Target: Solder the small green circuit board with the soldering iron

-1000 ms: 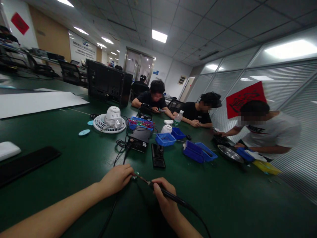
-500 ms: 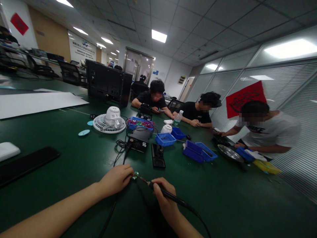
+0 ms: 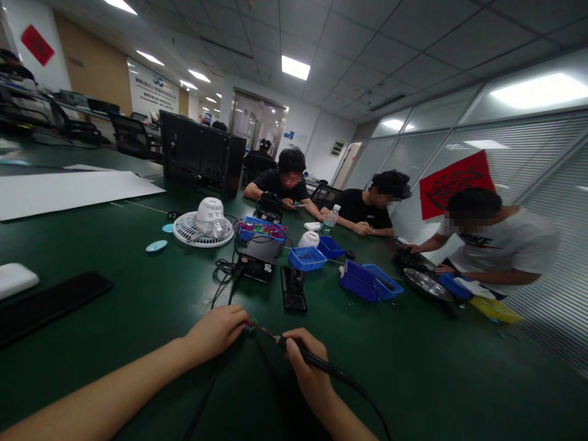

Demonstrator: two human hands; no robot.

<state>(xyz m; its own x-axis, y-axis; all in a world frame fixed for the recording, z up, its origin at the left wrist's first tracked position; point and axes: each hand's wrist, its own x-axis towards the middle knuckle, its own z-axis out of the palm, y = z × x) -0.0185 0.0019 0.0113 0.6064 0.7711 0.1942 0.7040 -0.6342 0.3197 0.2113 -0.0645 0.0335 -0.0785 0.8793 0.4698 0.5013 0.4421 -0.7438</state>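
Note:
A soldering iron is in my right hand, held like a pen with the fingers closed round its black handle. Its metal tip points left and meets, or nearly meets, a small green circuit board. My left hand is closed in a pinch at the board's left edge, and a bit of reddish wire shows by the fingertips. The fingers partly hide the board, so its details are too small to make out. A black cable runs from the iron's handle down to the right.
Beyond my hands stand a black soldering station, a black stand and a blue tray of wired boards. White fan parts sit left of these, blue bins right. Several people sit across the green table.
The circuit board has tilted at my left fingertips and shows less of its bright face. Both hands and the soldering iron stay almost where they were.

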